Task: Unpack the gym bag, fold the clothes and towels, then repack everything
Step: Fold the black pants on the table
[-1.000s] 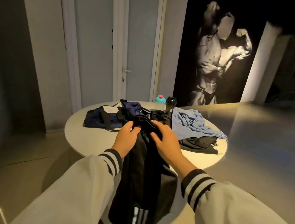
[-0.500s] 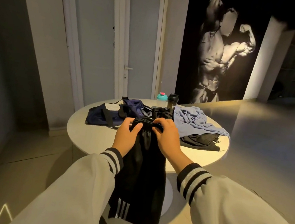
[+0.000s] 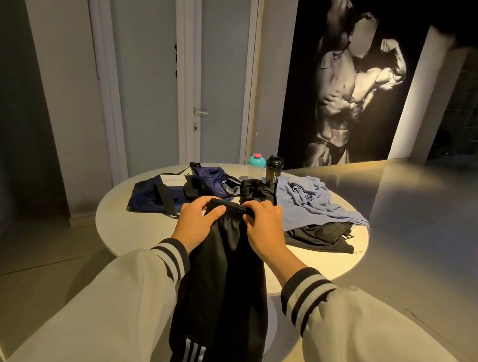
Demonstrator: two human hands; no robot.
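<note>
No word, number or brand name can be read anywhere just now. Three white stripes [image 3: 193, 355] are seen at six o'clock, printed on the hem of the black shorts [image 3: 223, 283], but no lettering is carried with them. A white label [image 3: 174, 180] is spotted on the navy gym bag [image 3: 146, 200] at eleven o'clock on the table [image 3: 137, 228], its print too small to be made out.

A gym lobby, judging by the bodybuilder mural [image 3: 353, 83] and shaker bottles [image 3: 274, 169].
</note>
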